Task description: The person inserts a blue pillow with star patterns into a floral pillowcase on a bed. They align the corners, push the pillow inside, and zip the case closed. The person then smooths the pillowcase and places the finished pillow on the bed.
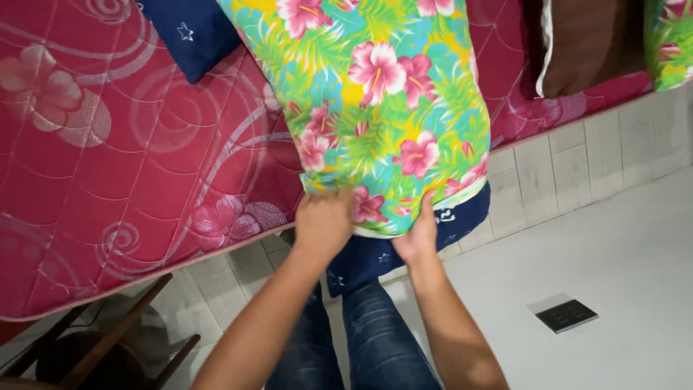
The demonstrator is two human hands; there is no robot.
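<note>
A bright floral pillowcase (382,101) with pink flowers on green, yellow and turquoise lies over a dark blue star-patterned pillow (375,256), whose end sticks out below it. My left hand (323,220) grips the near open edge of the pillowcase on the left. My right hand (419,231) pinches the same edge on the right, thumb on the floral cloth. The pillow rests on the edge of a pink quilted mattress (108,166).
A dark blue starred cushion (191,32) lies at the top left of the mattress. A brown pillow (588,43) and another floral piece (668,40) sit at the top right. White tiled base and floor (613,253) below, with a dark floor socket (567,315). Wooden chair (108,347) at bottom left.
</note>
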